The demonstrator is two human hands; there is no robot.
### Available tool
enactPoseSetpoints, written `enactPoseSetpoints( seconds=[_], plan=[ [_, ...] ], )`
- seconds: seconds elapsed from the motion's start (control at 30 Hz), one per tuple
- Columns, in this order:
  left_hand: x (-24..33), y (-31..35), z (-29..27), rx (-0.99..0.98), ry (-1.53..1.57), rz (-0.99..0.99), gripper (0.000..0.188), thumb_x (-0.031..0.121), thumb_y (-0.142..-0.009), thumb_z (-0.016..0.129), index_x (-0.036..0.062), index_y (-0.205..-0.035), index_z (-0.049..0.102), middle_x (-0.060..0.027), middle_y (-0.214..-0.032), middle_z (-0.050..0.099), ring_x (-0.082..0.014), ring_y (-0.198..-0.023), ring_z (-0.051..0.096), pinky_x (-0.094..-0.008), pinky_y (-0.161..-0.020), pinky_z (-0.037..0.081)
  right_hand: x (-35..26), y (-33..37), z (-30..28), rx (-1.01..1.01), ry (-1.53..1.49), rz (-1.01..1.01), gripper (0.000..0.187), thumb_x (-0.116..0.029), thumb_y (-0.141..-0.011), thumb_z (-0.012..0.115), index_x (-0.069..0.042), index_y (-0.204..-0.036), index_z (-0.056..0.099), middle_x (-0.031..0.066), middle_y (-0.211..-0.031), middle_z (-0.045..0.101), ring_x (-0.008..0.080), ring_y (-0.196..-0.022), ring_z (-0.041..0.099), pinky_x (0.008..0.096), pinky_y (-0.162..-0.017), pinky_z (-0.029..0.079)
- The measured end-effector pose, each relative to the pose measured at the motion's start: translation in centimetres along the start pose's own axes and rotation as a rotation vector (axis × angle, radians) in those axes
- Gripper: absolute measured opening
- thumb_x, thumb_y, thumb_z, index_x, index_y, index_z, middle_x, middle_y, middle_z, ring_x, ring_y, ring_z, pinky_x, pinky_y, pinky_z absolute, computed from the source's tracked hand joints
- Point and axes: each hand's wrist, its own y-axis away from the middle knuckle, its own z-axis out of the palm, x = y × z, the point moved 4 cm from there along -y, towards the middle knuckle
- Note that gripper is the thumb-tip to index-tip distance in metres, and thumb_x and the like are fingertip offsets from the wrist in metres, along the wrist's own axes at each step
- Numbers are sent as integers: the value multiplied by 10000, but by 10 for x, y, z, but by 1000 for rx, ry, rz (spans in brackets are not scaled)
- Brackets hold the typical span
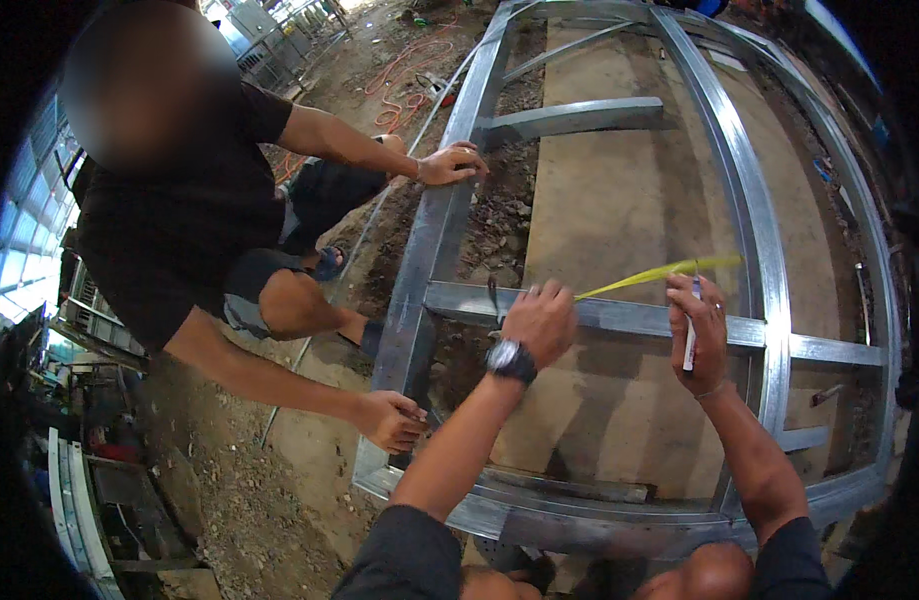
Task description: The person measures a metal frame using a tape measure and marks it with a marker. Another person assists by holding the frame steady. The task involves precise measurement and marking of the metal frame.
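Observation:
My left hand [542, 322], with a dark wristwatch [510, 361] on its wrist, is closed over a metal crossbar [619, 313]. From it a yellow tape measure blade [639, 277] runs right, slightly blurred, above the bar; the tape's case is hidden by my fingers. My right hand [701, 340] grips a slim white marker [691, 335], held upright beside the blade near the right end of the crossbar. The crossbar belongs to a large silvery metal frame [744, 170] lying in front of me.
At left a co-worker in dark clothes [179, 220] crouches, one hand [454, 164] and the other hand [391, 420] resting on the frame's left beam [419, 270]. An orange cable [389, 85] lies on the dirt ground behind. Brown boards [619, 200] lie beneath the frame.

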Motion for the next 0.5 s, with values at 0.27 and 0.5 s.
enactPoseSetpoints(
  seconds=[0.27,0.5],
  plan=[
    [44,171,22,-130,560,-571,157,168,-1000,619,51,-1088,675,-185,-985,632,-419,-907,663,-494,-770,525,-65,-70,106,-547,-247,-103,424,-42,-915,714,-121,-1327,651,146,-1381,705,376,-1286,663,492,-1096,493],
    [57,215,79,-311,735,-529,275,180,-983,591,27,-1186,696,-243,-1113,702,-422,-977,695,-450,-850,529,-136,-29,254,-721,57,-139,488,-181,-868,801,-135,-1314,608,218,-1514,617,419,-1307,630,519,-1038,489]
  ],
)
